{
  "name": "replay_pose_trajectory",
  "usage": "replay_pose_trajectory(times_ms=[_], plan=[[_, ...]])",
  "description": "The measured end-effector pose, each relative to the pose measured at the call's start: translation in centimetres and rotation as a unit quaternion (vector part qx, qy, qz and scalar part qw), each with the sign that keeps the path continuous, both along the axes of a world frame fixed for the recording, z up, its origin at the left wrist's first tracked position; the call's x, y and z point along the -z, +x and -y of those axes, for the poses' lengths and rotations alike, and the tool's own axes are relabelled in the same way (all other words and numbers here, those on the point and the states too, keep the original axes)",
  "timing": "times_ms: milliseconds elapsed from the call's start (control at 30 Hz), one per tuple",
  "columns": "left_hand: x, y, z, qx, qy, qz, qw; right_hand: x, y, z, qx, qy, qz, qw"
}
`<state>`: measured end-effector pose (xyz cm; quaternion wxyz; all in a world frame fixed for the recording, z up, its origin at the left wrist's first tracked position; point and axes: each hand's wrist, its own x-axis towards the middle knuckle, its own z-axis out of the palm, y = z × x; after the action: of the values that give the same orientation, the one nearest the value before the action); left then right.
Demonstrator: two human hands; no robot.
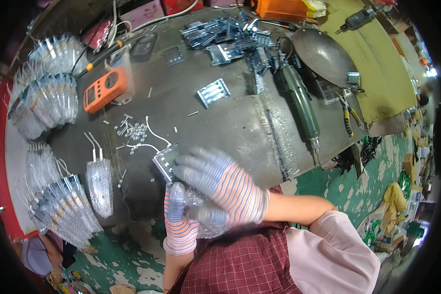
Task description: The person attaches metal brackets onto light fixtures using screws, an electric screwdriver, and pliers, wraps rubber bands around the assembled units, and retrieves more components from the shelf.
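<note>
A small metal unit (165,160) with two white wires stands at the near table edge, in front of my hands. My left hand (178,218), in a striped knit glove, is closed at the unit's lower end, on a clear bubble wrap bag (213,229). My right hand (225,181), in a matching glove, reaches across the bag, its fingertips by the unit's right side. Motion smears its fingers, so its grip is unclear. To the left, a wrapped unit (99,188) lies with its two wires pointing away from me.
Bubble-wrapped units (66,210) fan out along the left. Loose screws (132,130) lie near an orange meter (104,90). A metal bracket (213,93) is mid-table, with a bracket pile (225,36) behind. Right are a green power screwdriver (299,100), metal bowl (326,56) and pliers (349,117).
</note>
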<state>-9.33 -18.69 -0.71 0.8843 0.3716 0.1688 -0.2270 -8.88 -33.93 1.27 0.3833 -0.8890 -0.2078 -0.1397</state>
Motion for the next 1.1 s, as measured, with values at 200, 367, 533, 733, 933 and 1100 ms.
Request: replay_pose_trajectory(times_ms=[200,367,533,733,933,1100], plan=[[3.1,0.0,2.5,0.263,0.188,0.223,0.920,1.1,-3.4,3.7,0.042,0.173,-0.131,0.975],[0.1,7.2,7.8,0.384,0.157,0.261,0.871,1.8,-6.7,8.4,0.162,0.709,-0.161,0.668],[4.0,17.3,7.8,0.125,0.667,0.637,0.366,-0.4,-8.4,9.0,0.154,0.801,-0.137,0.562],[2.5,18.0,6.9,0.072,0.535,0.697,0.471,0.1,-9.0,8.1,0.072,0.817,-0.245,0.517],[-1.4,9.5,0.2,0.344,0.386,0.393,0.760,0.7,-9.2,7.7,0.079,0.828,-0.256,0.492],[-0.1,4.4,-0.9,0.205,0.660,0.592,0.415,2.0,-8.6,6.4,0.077,0.799,-0.319,0.504]])
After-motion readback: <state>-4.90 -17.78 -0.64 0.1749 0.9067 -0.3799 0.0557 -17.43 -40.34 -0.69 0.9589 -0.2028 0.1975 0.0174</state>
